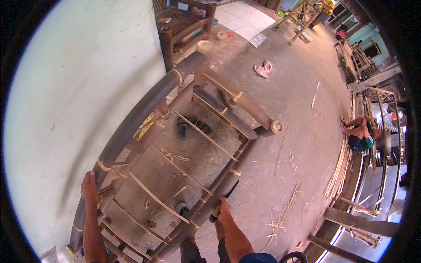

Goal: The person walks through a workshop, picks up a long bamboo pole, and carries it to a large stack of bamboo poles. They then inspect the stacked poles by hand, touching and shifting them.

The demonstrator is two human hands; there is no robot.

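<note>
Gripping knife, right fingers apparently curled.

one knife, one held frame, two pink slippers

I can read no words, numbers or signs around me. Any print is too small or blurred for me.

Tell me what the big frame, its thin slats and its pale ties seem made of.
Frame: probably bamboo, smooth dark-brown finish; thick round poles, a pale ringed end.
Thin slats: perhaps split bamboo, unpainted; pale and narrow.
Pale ties: likely rattan or bamboo strip, unfinished; straw-coloured bands wrap the poles.
</note>
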